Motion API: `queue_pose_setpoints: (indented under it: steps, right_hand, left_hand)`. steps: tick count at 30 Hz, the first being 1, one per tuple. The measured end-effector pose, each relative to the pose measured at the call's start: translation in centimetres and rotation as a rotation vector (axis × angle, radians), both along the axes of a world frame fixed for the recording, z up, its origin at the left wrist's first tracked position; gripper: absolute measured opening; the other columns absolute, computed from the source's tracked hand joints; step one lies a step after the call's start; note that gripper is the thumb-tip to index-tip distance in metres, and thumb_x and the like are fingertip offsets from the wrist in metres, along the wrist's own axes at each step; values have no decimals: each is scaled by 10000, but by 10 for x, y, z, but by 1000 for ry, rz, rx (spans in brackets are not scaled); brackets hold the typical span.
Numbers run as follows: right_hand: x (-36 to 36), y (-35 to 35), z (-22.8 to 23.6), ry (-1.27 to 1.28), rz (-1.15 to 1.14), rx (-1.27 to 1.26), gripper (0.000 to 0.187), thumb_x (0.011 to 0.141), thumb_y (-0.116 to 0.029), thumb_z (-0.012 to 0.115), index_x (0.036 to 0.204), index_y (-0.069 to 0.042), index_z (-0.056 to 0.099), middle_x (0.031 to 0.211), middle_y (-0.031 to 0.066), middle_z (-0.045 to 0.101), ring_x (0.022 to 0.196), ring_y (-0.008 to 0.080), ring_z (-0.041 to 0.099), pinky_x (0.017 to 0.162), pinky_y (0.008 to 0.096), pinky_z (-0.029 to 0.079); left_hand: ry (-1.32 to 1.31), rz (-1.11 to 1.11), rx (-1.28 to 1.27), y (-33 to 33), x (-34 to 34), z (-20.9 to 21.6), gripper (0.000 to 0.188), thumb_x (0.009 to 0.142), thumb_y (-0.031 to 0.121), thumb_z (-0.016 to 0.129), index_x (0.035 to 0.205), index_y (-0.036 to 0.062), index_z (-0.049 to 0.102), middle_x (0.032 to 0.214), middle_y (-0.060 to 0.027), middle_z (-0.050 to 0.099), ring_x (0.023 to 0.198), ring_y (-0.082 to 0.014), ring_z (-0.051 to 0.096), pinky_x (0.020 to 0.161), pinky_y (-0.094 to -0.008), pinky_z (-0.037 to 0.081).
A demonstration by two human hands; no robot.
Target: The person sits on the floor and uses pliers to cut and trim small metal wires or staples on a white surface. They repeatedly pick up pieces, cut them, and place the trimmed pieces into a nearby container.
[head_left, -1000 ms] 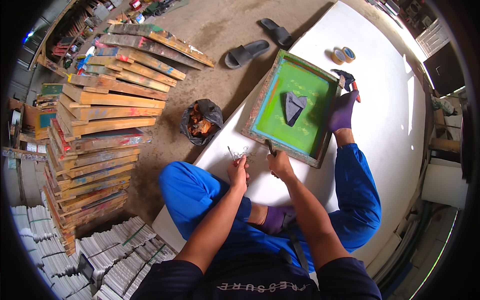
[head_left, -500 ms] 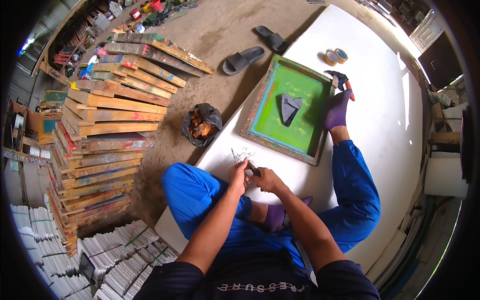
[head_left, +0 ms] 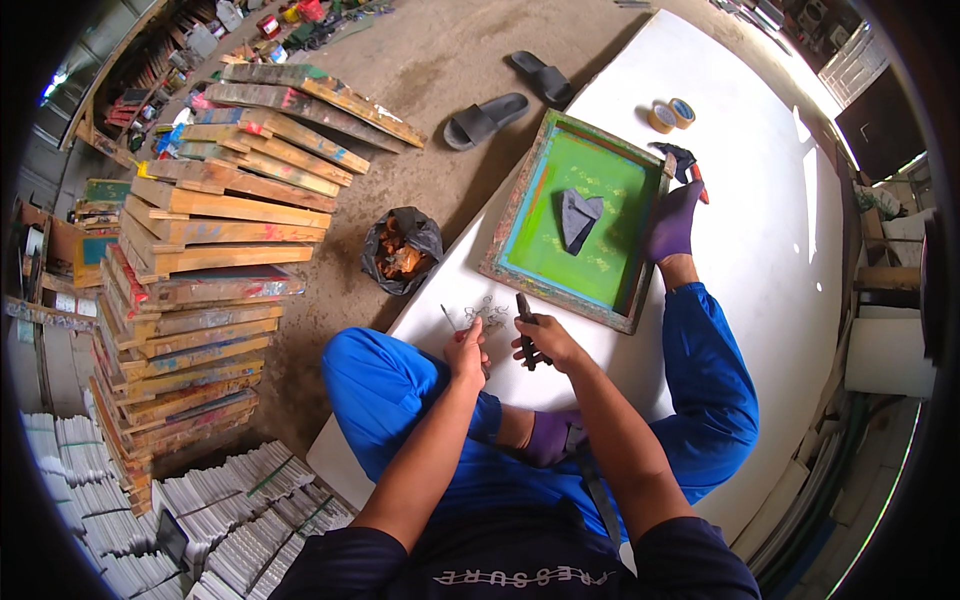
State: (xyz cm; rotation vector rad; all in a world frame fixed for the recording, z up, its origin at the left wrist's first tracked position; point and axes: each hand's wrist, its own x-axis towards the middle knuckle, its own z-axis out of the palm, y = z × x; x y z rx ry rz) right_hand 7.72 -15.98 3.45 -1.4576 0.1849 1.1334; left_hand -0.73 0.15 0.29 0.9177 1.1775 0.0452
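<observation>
My left hand [head_left: 466,350] is closed, thumb up, on a slim metal tool [head_left: 448,318] whose thin shaft points out past the thumb; the rest is hidden in the fist. To its right, my right hand [head_left: 550,342] grips dark pliers [head_left: 525,325], nose pointing away from me. Just beyond my hands, a scatter of small bent metal bits [head_left: 489,311], perhaps staples, lies on the white board [head_left: 770,250]. Farther off rests a paint-stained wooden screen-printing frame [head_left: 560,298] with green mesh [head_left: 550,245]. A folded grey cloth [head_left: 579,222] lies on the mesh.
Beside my right foot lies a red-and-black tool [head_left: 699,190]; beyond it are tape rolls [head_left: 671,115]. On the floor left of the board are black slides [head_left: 487,121], a black bag of brownish scraps [head_left: 402,250], stacked wooden frames [head_left: 220,240] and piled white sheets [head_left: 235,510].
The hands have moved apart. My right hand has shifted right and turned the pliers upward, away from my left hand; the left has moved slightly left and toward me with its metal tool.
</observation>
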Motion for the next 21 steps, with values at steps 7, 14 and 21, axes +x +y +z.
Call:
queue_pose_setpoints:
  steps: [7, 14, 21]
  right_hand:
    - [29, 1, 5, 56, -18, -28, 393, 1015, -344, 609, 1203, -12, 515, 993, 199, 695, 799, 316, 736, 653, 463, 604]
    - [41, 4, 0, 88, 9, -53, 353, 1008, -325, 613, 1168, -24, 521, 948, 202, 702, 755, 307, 731, 604, 450, 595]
    - [32, 12, -9, -123, -20, -219, 231, 974, -206, 599, 1041, 12, 569, 710, 127, 633, 489, 209, 615, 405, 356, 492]
  left_hand:
    - [-17, -73, 44, -6, 4, -4, 354, 902, 388, 784, 963, 79, 620, 805, -23, 590, 426, -114, 430, 395, -292, 345]
    - [-20, -69, 61, -8, 8, -6, 356, 901, 379, 788, 924, 67, 617, 750, -21, 571, 396, -99, 422, 360, -283, 338]
    - [-8, -114, 65, -10, 8, -16, 387, 878, 411, 790, 974, 67, 640, 794, -26, 592, 430, -121, 455, 392, -303, 350]
